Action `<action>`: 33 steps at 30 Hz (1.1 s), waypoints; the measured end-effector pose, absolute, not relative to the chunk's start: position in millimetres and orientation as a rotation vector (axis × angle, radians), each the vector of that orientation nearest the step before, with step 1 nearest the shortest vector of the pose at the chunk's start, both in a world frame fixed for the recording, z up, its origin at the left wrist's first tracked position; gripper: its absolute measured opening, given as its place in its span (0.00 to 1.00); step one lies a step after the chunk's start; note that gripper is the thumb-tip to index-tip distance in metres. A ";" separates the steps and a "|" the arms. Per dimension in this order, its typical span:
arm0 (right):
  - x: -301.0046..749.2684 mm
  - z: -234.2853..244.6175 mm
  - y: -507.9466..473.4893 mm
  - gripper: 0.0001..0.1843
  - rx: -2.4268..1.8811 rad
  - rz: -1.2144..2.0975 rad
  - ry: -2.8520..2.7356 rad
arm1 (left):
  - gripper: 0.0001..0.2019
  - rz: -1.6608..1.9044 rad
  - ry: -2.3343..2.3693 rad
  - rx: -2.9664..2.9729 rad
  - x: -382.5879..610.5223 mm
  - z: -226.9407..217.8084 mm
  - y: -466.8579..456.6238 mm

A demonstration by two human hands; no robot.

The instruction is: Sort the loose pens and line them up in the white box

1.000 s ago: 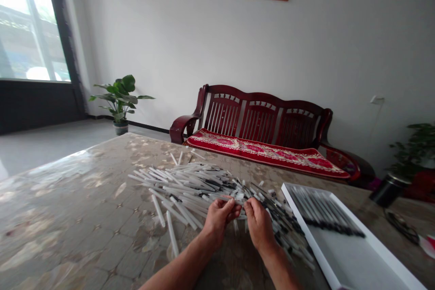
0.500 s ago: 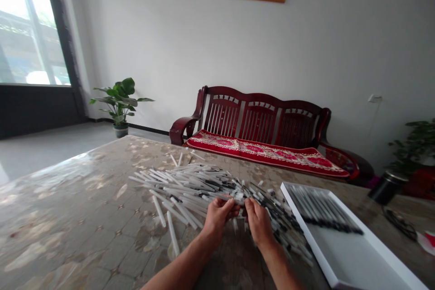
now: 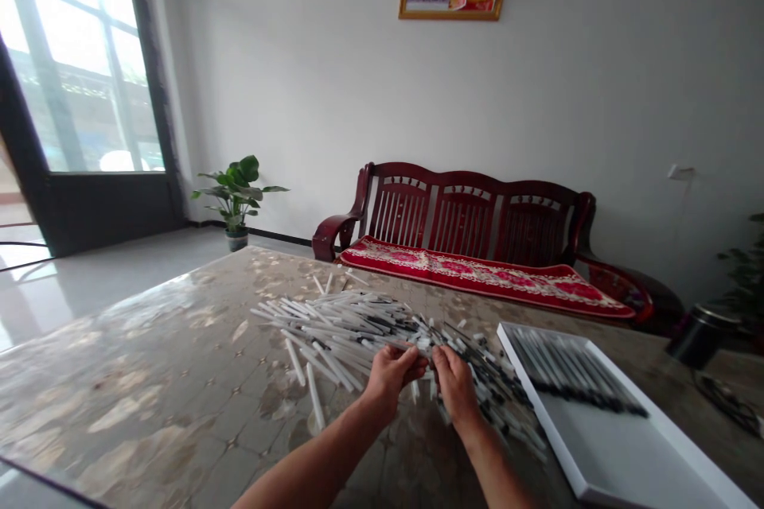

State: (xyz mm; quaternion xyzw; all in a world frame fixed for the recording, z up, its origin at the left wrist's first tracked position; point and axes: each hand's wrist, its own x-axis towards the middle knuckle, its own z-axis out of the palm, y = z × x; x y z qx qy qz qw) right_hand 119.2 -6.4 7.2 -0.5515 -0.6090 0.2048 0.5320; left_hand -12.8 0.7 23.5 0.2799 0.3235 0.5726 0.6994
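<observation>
A heap of white pen barrels and dark refills [image 3: 352, 326] lies on the patterned table [image 3: 149, 382]. My left hand [image 3: 391, 372] and my right hand [image 3: 454, 382] meet at the near edge of the heap, fingers curled and pinched together around a thin pen part that I cannot make out clearly. A white tray [image 3: 621, 453] at the right holds a row of finished dark pens [image 3: 567, 370] at its far end.
A dark red wooden bench [image 3: 477, 246] with a red cushion stands behind the table. A potted plant [image 3: 237, 195] sits by the window at the left. A black cup [image 3: 695, 336] and dark glasses [image 3: 728, 406] rest at the table's right.
The camera has tilted up and swung a little left, showing more window. Both hands stay pinched together at the heap's near edge, barely shifted.
</observation>
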 end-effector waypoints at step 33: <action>132.0 21.1 0.3 0.20 -1.434 0.622 -1.482 | 0.18 0.797 0.520 0.733 -20.2 17.7 43.3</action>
